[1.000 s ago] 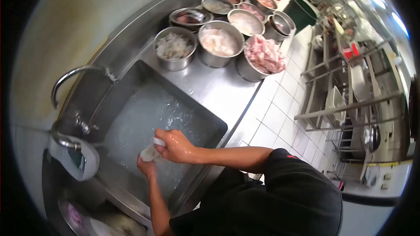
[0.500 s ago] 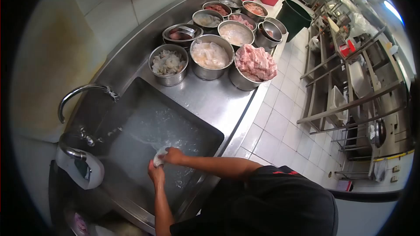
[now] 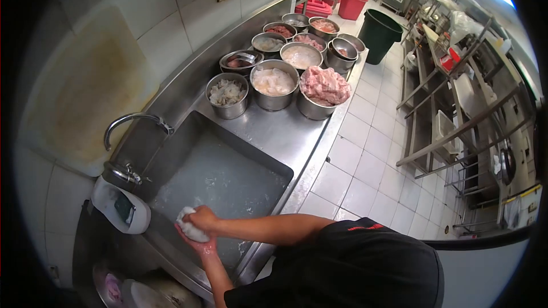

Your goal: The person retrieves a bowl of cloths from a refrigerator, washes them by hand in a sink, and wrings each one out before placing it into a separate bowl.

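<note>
A white, soft, wet lump (image 3: 193, 229) is between my two hands over the near side of the sink (image 3: 288, 185); its kind I cannot make out. My right hand (image 3: 204, 220) presses on it from above with fingers curled. Beneath it, my left hand (image 3: 198, 244) cups the lump, its fingers partly hidden. Cloudy water (image 3: 220, 185) with small whitish bits lies in the sink below.
Beyond the sink stand several steel pots of raw food, including pale pieces (image 3: 227, 92) and heaped pink meat (image 3: 325, 84). A curved faucet (image 3: 134, 117) and a cut white plastic container (image 3: 137, 217) line the wall side. Shelving (image 3: 456, 120) stands across the tiled floor.
Both hands have moved left and nearer in the view with the white lump, which now shows larger. My left hand has turned to cup it from below. The camera view has shifted.
</note>
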Available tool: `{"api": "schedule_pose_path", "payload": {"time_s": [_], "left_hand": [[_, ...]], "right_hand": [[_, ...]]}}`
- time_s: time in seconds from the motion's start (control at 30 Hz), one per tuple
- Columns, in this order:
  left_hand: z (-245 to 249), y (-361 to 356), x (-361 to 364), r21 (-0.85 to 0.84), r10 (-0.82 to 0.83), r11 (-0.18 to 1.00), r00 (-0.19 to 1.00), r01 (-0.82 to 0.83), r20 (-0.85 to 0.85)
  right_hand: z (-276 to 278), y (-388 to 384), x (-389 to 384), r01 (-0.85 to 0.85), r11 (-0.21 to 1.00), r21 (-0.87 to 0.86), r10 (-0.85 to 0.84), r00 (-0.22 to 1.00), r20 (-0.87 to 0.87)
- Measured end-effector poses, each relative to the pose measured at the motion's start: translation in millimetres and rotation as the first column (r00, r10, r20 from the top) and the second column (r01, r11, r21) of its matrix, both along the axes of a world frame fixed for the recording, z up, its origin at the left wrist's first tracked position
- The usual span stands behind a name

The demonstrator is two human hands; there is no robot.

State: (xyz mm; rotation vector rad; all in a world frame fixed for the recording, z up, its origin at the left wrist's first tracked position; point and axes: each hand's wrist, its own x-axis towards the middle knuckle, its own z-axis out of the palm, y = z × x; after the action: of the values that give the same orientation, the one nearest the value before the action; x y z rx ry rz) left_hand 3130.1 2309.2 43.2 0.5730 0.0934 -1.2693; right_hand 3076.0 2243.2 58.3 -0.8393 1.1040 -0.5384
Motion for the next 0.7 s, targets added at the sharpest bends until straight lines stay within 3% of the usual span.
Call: {"api": "schedule_pose_path", "payload": {"time_s": [0.03, 0.13, 0.17, 0.23, 0.3, 0.33, 0.37, 0.4, 0.43, 0.47, 0.53, 0.6, 0.7], "left_hand": [[2.9, 2.7, -3.4, -0.065, -0.024, 0.998, 1.0, 0.024, 0.003], [-24.4, 5.8, 20.7, -0.027, -0.002, 1.0, 0.988, 0.006, 0.153], [-22.3, 6.6, 21.1, 0.036, -0.015, 0.999, 0.974, 0.007, 0.224], [-13.8, 5.0, 20.0, 0.161, -0.057, 0.987, 0.931, -0.002, 0.362], [8.1, 13.0, -4.1, 0.235, -0.126, 0.97, 0.701, -0.061, 0.702], [15.8, 17.5, -15.3, 0.256, -0.162, 0.961, 0.536, -0.105, 0.828], [10.4, 22.3, -17.9, 0.175, -0.115, 0.97, 0.313, -0.17, 0.943], [18.5, 25.1, -22.9, 0.126, -0.065, 0.976, 0.311, -0.18, 0.948], [31.2, 28.0, -29.7, 0.082, -0.021, 0.979, 0.31, -0.187, 0.95], [37.8, 30.5, -33.8, 0.037, 0.026, 0.98, 0.312, -0.194, 0.95], [32.8, 26.1, -14.5, 0.134, -0.034, 0.985, 0.651, -0.105, 0.758], [42.8, 16.3, -0.7, 0.187, -0.004, 0.978, 0.898, -0.087, 0.439], [52.6, 6.0, 12.0, 0.135, -0.103, 0.988, 0.958, 0.069, 0.269]], "right_hand": [[-1.5, 6.5, 3.4, 0.001, 1.0, 0.001, -0.001, 1.0, 0.013], [-16.3, 10.1, -8.0, 0.002, 1.0, -0.019, -0.002, 1.0, 0.007], [-12.5, 9.8, -15.3, -0.011, 0.999, 0.038, 0.014, 0.995, -0.1], [15.7, 19.0, -35.8, 0.056, 0.921, 0.387, -0.028, 0.997, -0.078], [-4.7, 29.3, -45.5, -0.212, 0.712, 0.669, -0.131, 0.897, 0.423], [-29.7, 31.1, -41.0, -0.262, 0.76, 0.595, -0.171, 0.802, 0.572], [-51.4, 30.5, -26.7, -0.297, 0.808, 0.51, -0.197, 0.679, 0.707], [-62.6, 30.5, -11.5, -0.314, 0.851, 0.42, -0.209, 0.532, 0.821], [-64.9, 32.6, 0.2, -0.14, 0.917, 0.374, -0.262, 0.497, 0.827], [-56.6, 33.7, -0.5, 0.013, 0.924, 0.381, -0.286, 0.685, 0.67], [-22.1, 29.7, -3.0, 0.292, 0.916, 0.275, -0.358, 0.905, 0.231], [-0.4, 32.6, 3.6, 0.35, 0.935, -0.055, -0.346, 0.935, 0.083], [40.7, 35.6, 6.3, 0.254, 0.8, -0.543, -0.392, 0.907, -0.153]]}}
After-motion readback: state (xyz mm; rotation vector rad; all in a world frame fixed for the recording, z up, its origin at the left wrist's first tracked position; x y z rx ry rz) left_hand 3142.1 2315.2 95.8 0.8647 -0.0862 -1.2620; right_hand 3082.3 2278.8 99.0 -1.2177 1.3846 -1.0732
